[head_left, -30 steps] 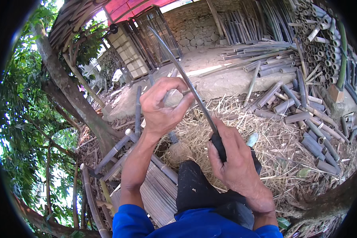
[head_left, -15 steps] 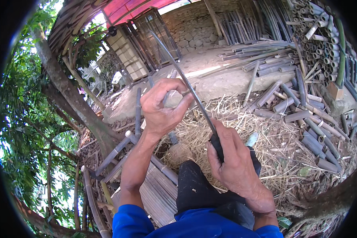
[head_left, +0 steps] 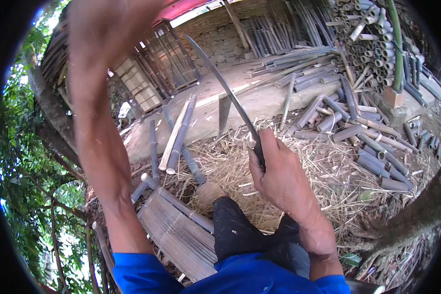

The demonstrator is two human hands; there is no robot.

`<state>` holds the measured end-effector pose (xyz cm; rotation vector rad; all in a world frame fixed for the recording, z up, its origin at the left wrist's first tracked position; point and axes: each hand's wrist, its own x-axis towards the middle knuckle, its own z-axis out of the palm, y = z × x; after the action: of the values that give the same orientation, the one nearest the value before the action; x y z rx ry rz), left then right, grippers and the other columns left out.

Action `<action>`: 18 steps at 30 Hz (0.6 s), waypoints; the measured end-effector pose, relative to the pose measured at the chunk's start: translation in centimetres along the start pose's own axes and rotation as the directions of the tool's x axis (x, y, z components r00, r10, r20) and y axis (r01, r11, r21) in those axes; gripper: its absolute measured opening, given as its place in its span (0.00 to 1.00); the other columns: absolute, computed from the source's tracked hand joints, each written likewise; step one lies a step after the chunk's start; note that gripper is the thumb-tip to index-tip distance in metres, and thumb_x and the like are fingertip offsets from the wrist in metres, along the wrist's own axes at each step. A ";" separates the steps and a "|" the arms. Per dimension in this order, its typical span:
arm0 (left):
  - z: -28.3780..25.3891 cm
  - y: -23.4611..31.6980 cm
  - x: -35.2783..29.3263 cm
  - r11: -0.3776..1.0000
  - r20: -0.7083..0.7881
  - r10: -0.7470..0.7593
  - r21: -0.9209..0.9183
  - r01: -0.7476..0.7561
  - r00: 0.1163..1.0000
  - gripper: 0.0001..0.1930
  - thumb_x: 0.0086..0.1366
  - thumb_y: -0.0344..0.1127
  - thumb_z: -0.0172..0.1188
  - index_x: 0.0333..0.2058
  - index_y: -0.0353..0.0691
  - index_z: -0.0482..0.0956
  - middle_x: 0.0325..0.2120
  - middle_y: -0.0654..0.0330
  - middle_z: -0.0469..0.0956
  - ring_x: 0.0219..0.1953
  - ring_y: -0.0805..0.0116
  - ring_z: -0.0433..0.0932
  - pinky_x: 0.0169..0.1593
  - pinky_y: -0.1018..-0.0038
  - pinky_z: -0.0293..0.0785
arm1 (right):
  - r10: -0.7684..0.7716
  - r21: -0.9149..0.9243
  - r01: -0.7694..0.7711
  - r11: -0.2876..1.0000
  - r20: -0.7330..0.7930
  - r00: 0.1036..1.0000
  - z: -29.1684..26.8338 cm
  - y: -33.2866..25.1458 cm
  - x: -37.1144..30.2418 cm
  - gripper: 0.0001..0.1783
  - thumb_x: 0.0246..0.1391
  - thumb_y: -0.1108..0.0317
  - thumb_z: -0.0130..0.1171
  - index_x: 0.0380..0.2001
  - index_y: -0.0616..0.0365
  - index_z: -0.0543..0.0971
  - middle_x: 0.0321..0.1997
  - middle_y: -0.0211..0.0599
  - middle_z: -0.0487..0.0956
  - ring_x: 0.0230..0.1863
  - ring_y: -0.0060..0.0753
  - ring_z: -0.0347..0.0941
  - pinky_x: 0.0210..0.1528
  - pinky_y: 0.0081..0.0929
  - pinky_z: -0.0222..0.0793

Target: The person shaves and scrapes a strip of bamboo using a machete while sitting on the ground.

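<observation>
My right hand is wrapped round the black handle of a machete, in front of my knees. Its long, narrow, dark blade slants up and to the left, away from me. My left hand is raised high at the upper left, apart from the blade. Motion smears it, so its fingers cannot be made out. Beyond the blade, a second flat, dark blade-like piece stands upright near the edge of the ledge.
A slatted bamboo bench is beside my left leg. Split straw covers the ground ahead. Cut bamboo pieces lie heaped at the right, below stacked bamboo tubes. Two long poles lean ahead-left. A tree trunk rises at the left.
My left hand has left the blade, where its thumb and fingers were curled round it, and swung up and left. The machete stays in my right hand. The view has shifted rightward.
</observation>
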<state>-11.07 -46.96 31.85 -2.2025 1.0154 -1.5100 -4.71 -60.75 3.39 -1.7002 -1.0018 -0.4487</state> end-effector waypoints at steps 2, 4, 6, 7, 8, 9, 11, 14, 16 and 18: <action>3.0 -0.8 -1.4 1.000 -0.086 -0.020 -0.018 0.019 0.996 0.16 0.72 0.41 0.56 0.39 0.34 0.86 0.31 0.54 0.84 0.33 0.66 0.81 0.42 0.70 0.75 | 0.003 -0.087 -0.002 0.996 0.016 1.000 -0.9 1.2 0.3 0.13 0.62 0.70 0.56 0.42 0.62 0.64 0.25 0.62 0.75 0.26 0.70 0.76 0.25 0.56 0.73; 6.0 -0.3 -4.1 0.996 -0.036 -0.094 -0.008 0.094 0.995 0.17 0.71 0.44 0.55 0.38 0.35 0.86 0.30 0.53 0.84 0.32 0.64 0.81 0.41 0.68 0.76 | 0.042 -0.095 -0.039 0.995 0.032 0.999 -2.2 0.6 0.6 0.13 0.62 0.71 0.57 0.41 0.62 0.64 0.24 0.60 0.75 0.27 0.68 0.77 0.26 0.54 0.71; 13.2 0.0 -10.6 0.957 0.087 -0.284 -0.042 0.288 0.955 0.19 0.71 0.46 0.54 0.37 0.37 0.87 0.29 0.51 0.84 0.31 0.61 0.82 0.41 0.65 0.76 | 0.130 -0.045 -0.129 0.991 0.039 0.991 -1.8 1.1 0.5 0.13 0.62 0.70 0.58 0.40 0.63 0.64 0.22 0.60 0.77 0.28 0.66 0.78 0.28 0.53 0.70; 10.9 -0.6 -11.7 0.927 0.229 -0.375 0.098 0.362 0.898 0.20 0.71 0.48 0.53 0.37 0.38 0.87 0.28 0.50 0.84 0.31 0.60 0.82 0.40 0.64 0.77 | 0.056 0.060 -0.058 0.997 0.024 0.998 0.0 -0.4 0.1 0.13 0.62 0.70 0.58 0.40 0.63 0.64 0.22 0.60 0.77 0.28 0.66 0.78 0.28 0.53 0.70; 14.2 -0.9 -15.3 0.862 0.333 -0.502 0.121 0.492 0.798 0.20 0.71 0.49 0.53 0.36 0.39 0.87 0.28 0.49 0.84 0.30 0.58 0.82 0.40 0.63 0.77 | 0.135 -0.050 -0.129 0.990 0.145 0.980 2.5 2.3 -0.6 0.13 0.62 0.70 0.57 0.41 0.64 0.64 0.22 0.61 0.77 0.28 0.67 0.78 0.29 0.54 0.71; 16.9 -1.2 -18.1 0.788 0.446 -0.593 0.151 0.597 0.670 0.21 0.71 0.50 0.53 0.36 0.39 0.87 0.28 0.48 0.83 0.30 0.57 0.82 0.40 0.61 0.77 | 0.252 -0.151 -0.217 0.964 0.270 0.929 4.1 3.7 -1.5 0.13 0.63 0.69 0.56 0.41 0.64 0.64 0.23 0.63 0.77 0.28 0.67 0.78 0.30 0.54 0.71; 19.4 -0.7 -17.1 0.718 0.568 -0.574 0.001 0.696 0.590 0.23 0.70 0.53 0.52 0.35 0.41 0.87 0.27 0.46 0.83 0.29 0.54 0.83 0.39 0.59 0.78 | 0.266 -0.097 -0.250 0.963 0.249 0.931 3.0 4.3 -2.3 0.13 0.63 0.68 0.55 0.42 0.64 0.65 0.24 0.63 0.78 0.29 0.68 0.78 0.32 0.56 0.72; 19.4 1.8 -13.8 0.428 0.443 -0.283 -0.735 0.526 0.851 0.20 0.66 0.51 0.60 0.37 0.38 0.87 0.30 0.50 0.84 0.32 0.59 0.82 0.41 0.64 0.77 | 0.280 -0.075 -0.271 0.960 0.177 0.944 3.1 6.1 -2.3 0.13 0.63 0.67 0.55 0.43 0.64 0.66 0.25 0.63 0.78 0.30 0.69 0.78 0.35 0.58 0.72; 16.7 3.7 -15.2 0.775 0.284 -0.159 -0.557 0.298 0.945 0.11 0.63 0.36 0.67 0.39 0.33 0.85 0.32 0.59 0.82 0.38 0.67 0.79 0.46 0.74 0.73 | 0.223 -0.053 -0.218 0.975 0.141 0.965 4.2 7.0 -0.7 0.14 0.63 0.66 0.56 0.42 0.64 0.67 0.25 0.60 0.79 0.27 0.65 0.78 0.32 0.55 0.73; 15.7 2.7 -16.9 0.773 0.300 -0.320 -0.467 0.431 0.899 0.11 0.61 0.34 0.69 0.39 0.33 0.85 0.33 0.59 0.82 0.38 0.68 0.79 0.46 0.74 0.73 | 0.193 0.008 -0.198 0.980 0.172 0.966 4.4 6.2 1.3 0.14 0.62 0.66 0.56 0.43 0.64 0.67 0.26 0.58 0.79 0.26 0.63 0.79 0.31 0.53 0.74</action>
<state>-1.42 -39.69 12.00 -3.0371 1.0522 -1.1945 0.23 -56.76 -1.04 -1.8170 -0.9447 -0.1630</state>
